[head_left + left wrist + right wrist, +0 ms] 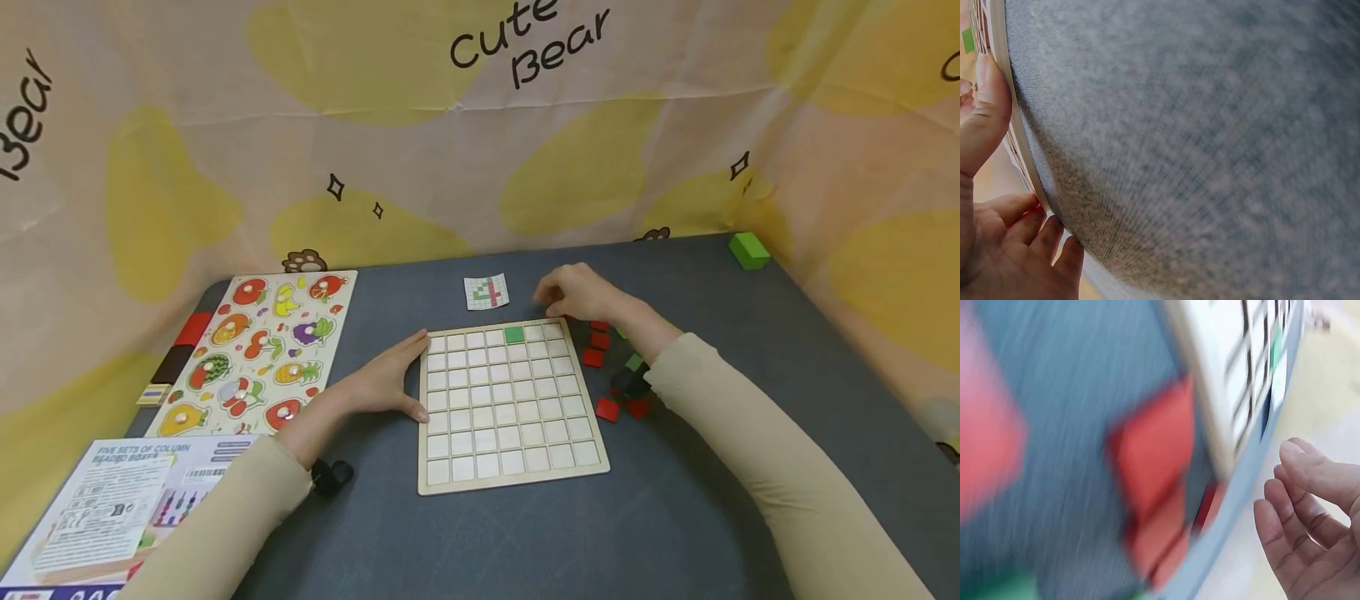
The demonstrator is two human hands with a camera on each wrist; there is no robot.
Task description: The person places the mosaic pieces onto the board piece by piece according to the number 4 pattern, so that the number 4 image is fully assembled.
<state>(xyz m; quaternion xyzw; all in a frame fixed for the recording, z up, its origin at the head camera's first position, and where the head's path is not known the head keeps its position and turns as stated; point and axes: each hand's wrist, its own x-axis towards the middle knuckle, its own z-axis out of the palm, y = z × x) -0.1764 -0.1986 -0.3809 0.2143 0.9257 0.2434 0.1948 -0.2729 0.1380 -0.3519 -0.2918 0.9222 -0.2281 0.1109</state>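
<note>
A square wooden grid board (506,414) with white cells lies on the dark table. One green tile (513,335) sits in a cell of its far row. My left hand (382,385) rests along the board's left edge, thumb and fingers spread apart; the left wrist view shows the thumb (988,103) against the rim. Above the board's far right corner is my right hand (581,292). Its fingers bend loosely toward the thumb in the right wrist view, and nothing shows between them. Several red tiles (592,357) and a few green ones (633,362) lie right of the board, partly under the right forearm.
Beyond the board lies a small card (486,292) with a green and red grid pattern. A fruit puzzle board (258,350) and a printed box (135,508) are at the left. A green block (748,250) stands at the far right corner. Patterned cloth (450,167) hangs behind.
</note>
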